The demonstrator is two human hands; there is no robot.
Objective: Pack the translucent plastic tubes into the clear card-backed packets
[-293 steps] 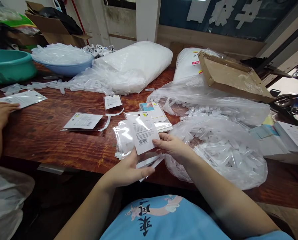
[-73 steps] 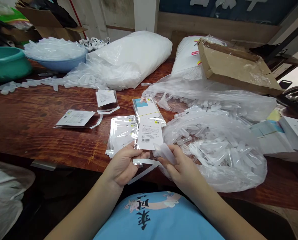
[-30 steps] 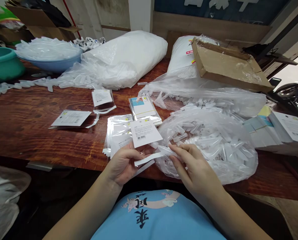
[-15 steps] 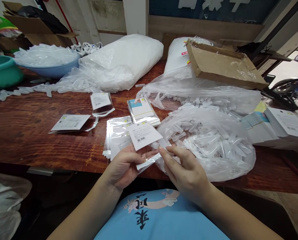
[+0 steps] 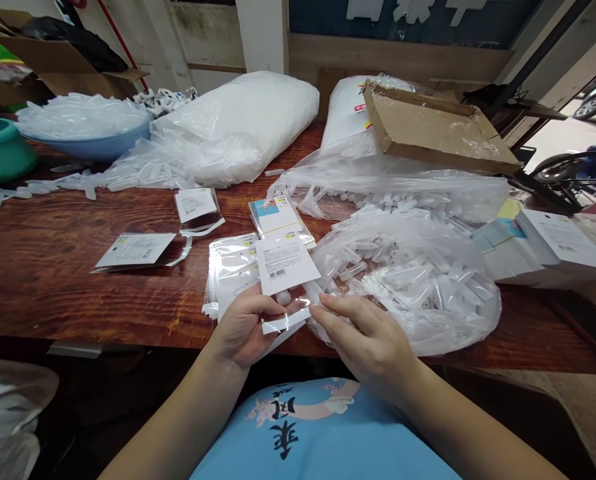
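Observation:
My left hand (image 5: 248, 327) pinches the left side of a clear plastic bag (image 5: 287, 324) with a white flap edge. Inside the bag sits a white printed card (image 5: 287, 265) with a barcode, and a small translucent plastic piece (image 5: 283, 297) shows below it. On the bag's right edge, the fingertips of my right hand (image 5: 373, 333) are closed together. Just beyond lie a fanned stack of clear bags (image 5: 221, 267) and a banded stack of cards (image 5: 281, 217). Two filled packets, one nearer (image 5: 138, 250) and one farther (image 5: 197, 203), rest to the left.
An open plastic bag of translucent pieces (image 5: 428, 287) spreads at the right, beside stacked cards (image 5: 553, 247). Behind stand a large white sack (image 5: 248, 113), a shallow cardboard box (image 5: 438, 127), a blue basin (image 5: 98, 147) and a green basin (image 5: 3, 157).
The held bag has tipped to lie flatter, showing its clear lower part and the piece inside. My right fingers have shifted slightly left along its edge. The view has turned slightly.

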